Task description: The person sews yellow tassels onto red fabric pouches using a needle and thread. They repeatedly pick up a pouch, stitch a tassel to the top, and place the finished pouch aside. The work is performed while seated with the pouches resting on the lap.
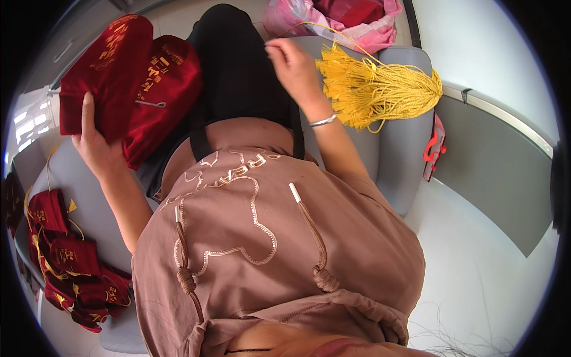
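Observation:
My left hand (99, 149) holds a dark red velvet pouch (107, 76) with gold lettering, its thumb on top near the flat end. Under and beside it, another red velvet pouch (178, 85) lies over my thigh, with a metal hook-like wire tool (151, 104) on it. My right hand (292, 62) is raised above the other thigh, its fingertips close together. A thin yellow cord (339, 32) runs from near those fingertips towards a bundle of yellow tasselled cords (379, 89) on the grey seat. Whether the fingers pinch the cord's end is unclear.
Several red pouches with yellow drawstrings (76, 259) lie piled on the grey seat at the left. A pink patterned bag (290, 18) holding red cloth stands beyond my knees. A grey panel (495, 165) and a white wall are at the right.

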`<state>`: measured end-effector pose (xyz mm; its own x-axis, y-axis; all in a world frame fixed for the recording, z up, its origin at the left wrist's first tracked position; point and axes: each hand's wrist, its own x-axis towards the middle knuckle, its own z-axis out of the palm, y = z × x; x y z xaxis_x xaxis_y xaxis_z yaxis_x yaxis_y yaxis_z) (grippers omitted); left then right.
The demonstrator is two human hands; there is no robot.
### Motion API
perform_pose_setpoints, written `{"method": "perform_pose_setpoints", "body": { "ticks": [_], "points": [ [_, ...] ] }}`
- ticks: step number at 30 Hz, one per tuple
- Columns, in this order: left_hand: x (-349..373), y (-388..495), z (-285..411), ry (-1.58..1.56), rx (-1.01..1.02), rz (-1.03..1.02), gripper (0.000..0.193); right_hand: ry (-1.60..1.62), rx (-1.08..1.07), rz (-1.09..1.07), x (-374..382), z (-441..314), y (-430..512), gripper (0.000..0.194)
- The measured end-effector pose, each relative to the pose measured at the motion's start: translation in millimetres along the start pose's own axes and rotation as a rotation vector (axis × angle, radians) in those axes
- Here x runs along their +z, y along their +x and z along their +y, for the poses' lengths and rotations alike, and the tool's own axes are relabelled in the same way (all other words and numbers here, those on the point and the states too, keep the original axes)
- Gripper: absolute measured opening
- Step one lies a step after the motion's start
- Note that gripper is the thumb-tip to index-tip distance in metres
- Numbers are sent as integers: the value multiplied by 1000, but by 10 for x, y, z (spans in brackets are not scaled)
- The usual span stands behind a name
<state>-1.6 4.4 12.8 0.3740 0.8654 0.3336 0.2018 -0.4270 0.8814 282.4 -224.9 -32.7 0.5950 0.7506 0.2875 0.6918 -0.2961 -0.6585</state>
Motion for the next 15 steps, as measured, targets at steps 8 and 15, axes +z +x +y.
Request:
{"method": "perform_pose_setpoints", "body": {
  "ticks": [8, 15],
  "points": [
    [-38, -19, -152, -385, -296, 97, 24, -617, 349, 52, -1066, 1138, -767, 15],
    [30, -28, -151, -530, -440, 151, 24, -753, 245, -5, -1121, 1389, -701, 23]
  ]
}}
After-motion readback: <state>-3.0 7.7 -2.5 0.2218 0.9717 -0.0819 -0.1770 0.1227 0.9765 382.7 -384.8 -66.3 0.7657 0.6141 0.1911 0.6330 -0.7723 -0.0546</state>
